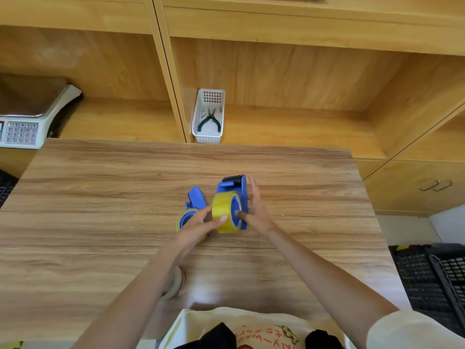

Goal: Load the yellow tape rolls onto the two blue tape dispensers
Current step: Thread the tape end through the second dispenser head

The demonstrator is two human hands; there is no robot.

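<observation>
At the table's middle a blue tape dispenser (234, 186) stands upright with a yellow tape roll (222, 210) on its blue hub. My left hand (198, 224) grips the roll's near left side. My right hand (256, 210) holds the dispenser's right side, thumb on the hub. A second blue dispenser (196, 199) lies to the left with a thin yellow roll (181, 219) on it, partly hidden by my left hand.
A pale, nearly used tape roll (176, 284) lies under my left forearm. A white basket (208, 117) with pliers stands on the shelf behind the table. A weighing scale (27, 122) sits far left. Black crates (435, 275) stand at right.
</observation>
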